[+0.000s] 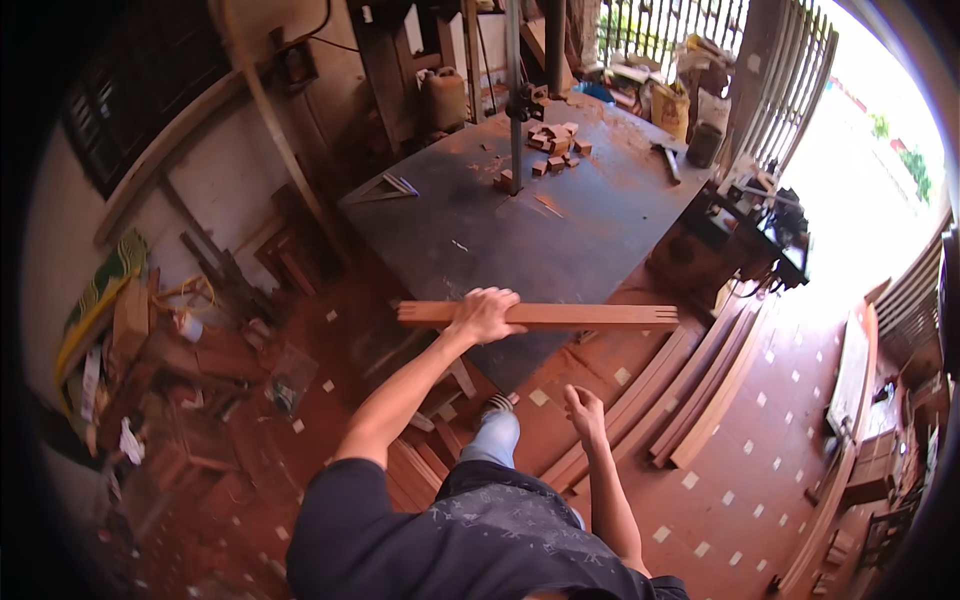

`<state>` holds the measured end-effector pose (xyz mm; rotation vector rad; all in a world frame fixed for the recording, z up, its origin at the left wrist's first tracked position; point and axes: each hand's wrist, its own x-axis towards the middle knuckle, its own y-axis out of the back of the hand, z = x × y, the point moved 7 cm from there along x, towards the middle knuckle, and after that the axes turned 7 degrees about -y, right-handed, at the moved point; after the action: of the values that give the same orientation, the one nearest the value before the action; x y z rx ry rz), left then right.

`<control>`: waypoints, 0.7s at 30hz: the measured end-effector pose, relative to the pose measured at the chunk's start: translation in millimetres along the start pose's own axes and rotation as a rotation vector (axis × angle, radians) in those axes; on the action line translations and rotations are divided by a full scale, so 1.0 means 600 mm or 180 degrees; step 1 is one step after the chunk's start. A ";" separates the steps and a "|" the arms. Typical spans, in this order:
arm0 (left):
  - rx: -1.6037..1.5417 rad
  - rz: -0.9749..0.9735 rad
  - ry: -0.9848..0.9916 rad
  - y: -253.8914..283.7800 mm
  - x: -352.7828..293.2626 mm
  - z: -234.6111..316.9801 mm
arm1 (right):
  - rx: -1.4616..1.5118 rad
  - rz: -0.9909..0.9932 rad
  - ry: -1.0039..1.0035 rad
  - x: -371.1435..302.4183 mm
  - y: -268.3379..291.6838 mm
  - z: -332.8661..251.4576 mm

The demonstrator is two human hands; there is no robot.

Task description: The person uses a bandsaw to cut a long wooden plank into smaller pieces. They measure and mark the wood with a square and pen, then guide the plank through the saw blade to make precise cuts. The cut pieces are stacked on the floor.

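My left hand point(485, 315) is wrapped over a reddish wooden bar point(590, 317), left of its middle. The bar lies crosswise over the near end of a dark flat worktable point(440, 230), and slots are cut into both of its ends. Whether it rests on the table or is held just above, I cannot tell. My right hand point(585, 410) hangs below the bar's right half, apart from it, with fingers curled in and nothing visible in them.
A blade post point(516, 100) rises through the table beside small wood blocks point(555, 145). A hammer point(668, 163) and a triangular square point(385, 187) lie on top. Long boards point(700, 390) cover the floor at right; scrap wood point(200, 350) clutters the left. A dark machine point(755, 225) stands right.
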<state>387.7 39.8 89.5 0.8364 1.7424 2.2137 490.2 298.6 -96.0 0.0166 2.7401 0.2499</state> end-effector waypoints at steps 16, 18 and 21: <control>-0.0905 -0.0521 -0.1491 -0.184 0.309 -0.197 | 0.0553 0.2035 -0.0932 0.058 -0.248 -0.021; -0.1173 -0.0620 -0.1457 -0.176 0.307 -0.206 | 0.0106 0.2484 -0.0654 0.055 -0.251 -0.031; -0.1068 -0.0556 -0.1961 -0.168 0.299 -0.251 | -0.0315 0.2931 -0.0662 0.044 -0.257 -0.065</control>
<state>140.4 30.8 27.7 1.0803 1.0771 1.7946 454.3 141.1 -97.6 1.2043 2.3173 0.5805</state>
